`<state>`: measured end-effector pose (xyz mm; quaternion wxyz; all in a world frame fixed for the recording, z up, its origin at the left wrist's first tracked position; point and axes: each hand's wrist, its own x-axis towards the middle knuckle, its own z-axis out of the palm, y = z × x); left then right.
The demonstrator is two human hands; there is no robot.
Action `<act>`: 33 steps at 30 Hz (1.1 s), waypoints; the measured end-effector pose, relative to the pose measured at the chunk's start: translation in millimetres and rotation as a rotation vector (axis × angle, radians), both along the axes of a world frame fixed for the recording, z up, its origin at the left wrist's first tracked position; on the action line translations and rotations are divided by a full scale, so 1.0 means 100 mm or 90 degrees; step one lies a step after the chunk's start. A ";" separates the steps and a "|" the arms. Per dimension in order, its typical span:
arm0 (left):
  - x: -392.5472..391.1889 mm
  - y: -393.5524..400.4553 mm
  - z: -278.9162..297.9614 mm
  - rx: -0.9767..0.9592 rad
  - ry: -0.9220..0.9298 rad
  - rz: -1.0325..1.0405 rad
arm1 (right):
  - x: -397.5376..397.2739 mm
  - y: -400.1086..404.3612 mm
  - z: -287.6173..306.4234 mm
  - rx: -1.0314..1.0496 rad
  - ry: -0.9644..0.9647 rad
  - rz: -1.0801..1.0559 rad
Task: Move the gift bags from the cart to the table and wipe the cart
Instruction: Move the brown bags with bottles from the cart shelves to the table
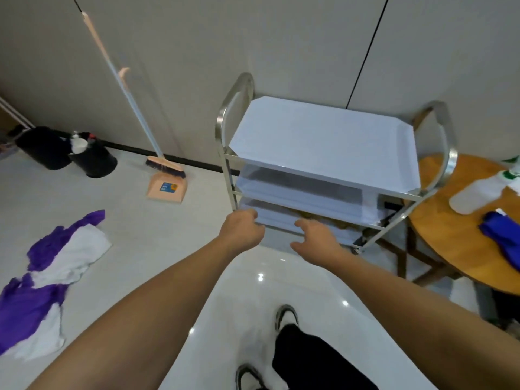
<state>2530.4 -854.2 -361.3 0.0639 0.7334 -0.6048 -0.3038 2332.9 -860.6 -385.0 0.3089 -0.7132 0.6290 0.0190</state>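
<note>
The steel cart (434,190) has three white shelves and stands against the wall. Its top shelf (323,142) is bare. Something brown, a gift bag (334,220) as far as I can tell, lies on the bottom shelf, mostly hidden by the shelf above. My left hand (242,229) is at the cart's front left corner, fingers curled round the bottom shelf's edge by the post. My right hand (316,238) hovers at the bottom shelf's front edge with fingers spread and loosely bent, just short of the brown bag, holding nothing.
A round wooden table (450,243) stands right of the cart, bearing a spray bottle (478,194) and a blue cloth (503,235). A broom and dustpan (166,184) lean on the wall at left, beside black bins (92,161). Purple and white cloth (47,280) lies on the floor.
</note>
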 end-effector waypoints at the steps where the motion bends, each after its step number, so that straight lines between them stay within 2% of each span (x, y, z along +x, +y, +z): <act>1: 0.00 -0.13 -0.06 0.000 0.007 -0.004 | 0.00 -0.12 -0.06 0.010 0.006 -0.004; 10: 0.15 -1.18 -0.69 0.069 -0.017 -0.040 | 0.06 -1.15 -0.67 0.080 0.014 -0.040; 16: 0.07 -1.66 -1.13 0.093 0.009 0.009 | 0.06 -1.62 -1.11 0.113 -0.012 -0.112; 19: -0.02 -1.88 -1.50 0.092 0.010 -0.026 | 0.08 -1.79 -1.47 0.098 -0.030 -0.149; 22: -0.05 -2.21 -2.02 0.062 0.003 -0.080 | 0.08 -2.05 -2.06 0.057 -0.029 -0.182; 27: -0.07 -2.67 -2.87 -0.050 0.002 -0.098 | 0.03 -2.47 -2.96 -0.038 -0.017 -0.235; 33: -0.30 -3.14 -3.58 -0.158 0.008 -0.135 | -0.07 -2.93 -3.58 -0.151 0.014 -0.257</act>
